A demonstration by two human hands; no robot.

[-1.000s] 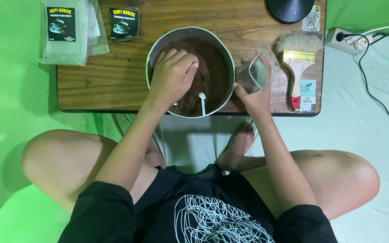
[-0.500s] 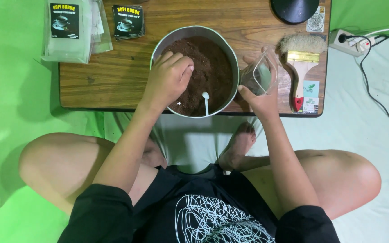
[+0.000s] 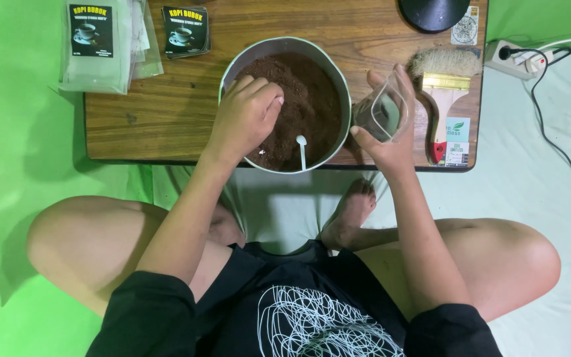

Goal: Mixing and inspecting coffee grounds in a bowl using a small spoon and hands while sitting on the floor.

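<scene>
Looking straight down on a person sitting cross-legged at a low wooden table, and both hands are busy. The left hand is down inside the bowl, fingers curled and knuckles up, pressed into the brown powder on the bowl's left side; whether it grips anything under those fingers, I cannot tell. A small white spoon lies in the powder near the bowl's front rim, just beside that hand but not in it. Over on the other side, the right hand is wrapped around a clear pouch, thumb on the near face and fingers spread behind it, holding it upright with its mouth open, just beside the bowl's right rim. The bowl itself sits at the table's front edge, about in the middle. Right of the pouch lies a wide brush with pale bristles and a red-tipped handle, resting over a printed card. At the table's far left, a stack of clear bags with dark labels, and next to it a small pile of dark labels. A black round object pokes in at the top edge, and a power strip with a cord lies on the white sheet beyond the table's right end.
</scene>
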